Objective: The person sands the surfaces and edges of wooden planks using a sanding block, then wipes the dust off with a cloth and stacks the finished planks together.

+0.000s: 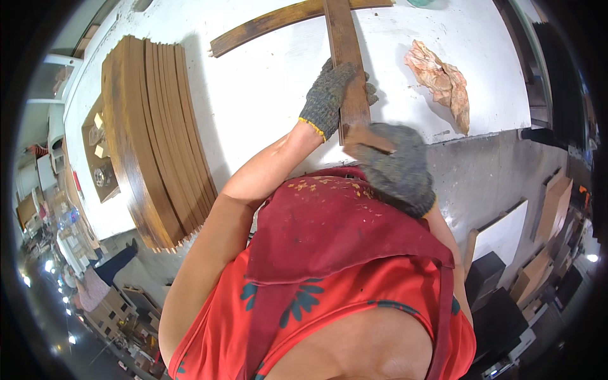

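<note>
My left hand (326, 96), in a dark grey knit glove with a yellow cuff, is wrapped round a brown stained wooden board (342, 38) that points away from me. Its fingertips show on the board's right side. At the near end of that board, my right hand (402, 168) in a matching glove grips a flat brown piece (367, 140), perhaps sandpaper or a pad. The piece lies against or just over the board's end; motion blurs it slightly. Under the far part of the board, a second stained board (266, 34) lies crosswise on the white table (266, 82).
A tall stack of brown boards (152, 139) stands at the table's left, beside an open box (101, 155) with small items. A crumpled stained cloth (440, 79) lies on the right. Panels (500, 234) lean beyond the table, lower right. Another person (95, 285) is at far left.
</note>
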The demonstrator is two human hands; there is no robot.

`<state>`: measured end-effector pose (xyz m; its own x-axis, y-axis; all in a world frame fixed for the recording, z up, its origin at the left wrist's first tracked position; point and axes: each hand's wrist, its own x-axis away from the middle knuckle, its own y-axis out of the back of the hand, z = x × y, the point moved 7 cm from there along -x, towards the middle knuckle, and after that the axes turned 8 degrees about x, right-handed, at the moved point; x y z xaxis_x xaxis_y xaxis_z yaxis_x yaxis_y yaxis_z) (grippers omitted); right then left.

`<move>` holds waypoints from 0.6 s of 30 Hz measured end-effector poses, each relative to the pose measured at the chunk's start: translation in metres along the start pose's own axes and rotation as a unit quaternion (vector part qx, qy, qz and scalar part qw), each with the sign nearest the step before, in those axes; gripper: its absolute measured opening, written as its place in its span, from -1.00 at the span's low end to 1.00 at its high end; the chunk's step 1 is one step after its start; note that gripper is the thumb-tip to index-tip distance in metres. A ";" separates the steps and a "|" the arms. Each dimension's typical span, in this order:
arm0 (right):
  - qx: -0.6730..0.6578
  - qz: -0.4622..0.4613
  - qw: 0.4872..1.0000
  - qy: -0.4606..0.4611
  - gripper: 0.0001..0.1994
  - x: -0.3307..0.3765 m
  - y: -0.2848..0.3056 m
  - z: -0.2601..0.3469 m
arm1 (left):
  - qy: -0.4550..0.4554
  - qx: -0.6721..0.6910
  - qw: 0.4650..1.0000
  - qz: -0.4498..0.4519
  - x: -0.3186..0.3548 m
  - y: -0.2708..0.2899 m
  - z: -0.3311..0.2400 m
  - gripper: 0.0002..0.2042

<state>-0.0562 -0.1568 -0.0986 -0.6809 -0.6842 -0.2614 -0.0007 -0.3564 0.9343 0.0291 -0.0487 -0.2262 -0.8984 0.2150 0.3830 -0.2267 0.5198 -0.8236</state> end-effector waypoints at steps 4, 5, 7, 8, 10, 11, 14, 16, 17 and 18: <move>-0.020 0.004 0.999 -0.024 -0.67 0.002 -0.017 -0.003 | 0.010 -0.022 1.000 0.002 0.003 -0.007 -0.005 -0.60; -0.016 0.025 0.999 -0.023 -0.67 0.007 -0.018 -0.007 | 0.014 -0.020 1.000 -0.005 0.005 -0.010 -0.005 -0.60; -0.005 0.072 0.997 -0.016 -0.68 0.015 -0.019 -0.014 | 0.021 -0.008 1.000 -0.019 0.007 -0.012 -0.006 -0.61; 0.015 0.058 0.998 -0.010 -0.68 0.016 -0.008 -0.016 | 0.016 -0.010 1.000 -0.020 0.008 -0.011 -0.007 -0.61; 0.056 0.022 0.997 -0.046 -0.68 0.028 0.007 -0.031 | 0.006 -0.014 1.000 -0.025 0.009 -0.013 -0.009 -0.61; 0.077 0.005 0.995 -0.063 -0.68 0.036 0.014 -0.040 | 0.015 0.016 1.000 -0.022 0.010 -0.015 -0.009 -0.62; -0.084 -0.080 0.979 -0.165 -0.60 0.052 0.020 -0.061 | 0.017 0.067 0.998 -0.011 0.014 -0.028 -0.018 -0.62; -0.205 -0.143 0.952 -0.176 -0.56 0.046 0.026 -0.054 | 0.014 0.064 0.998 0.000 0.015 -0.030 -0.020 -0.62; -0.239 -0.156 0.945 -0.161 -0.57 0.044 0.024 -0.047 | 0.013 0.063 0.998 0.006 0.015 -0.030 -0.021 -0.62; -0.271 -0.175 0.932 -0.162 -0.56 0.044 0.019 -0.042 | 0.014 0.054 0.998 0.011 0.013 -0.028 -0.023 -0.62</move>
<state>-0.0555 -0.2199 -0.1020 -0.8944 -0.2676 -0.3584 0.0452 -0.8512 0.5229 0.0320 -0.0414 -0.1890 -0.8927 0.2500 0.3751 -0.2477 0.4233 -0.8715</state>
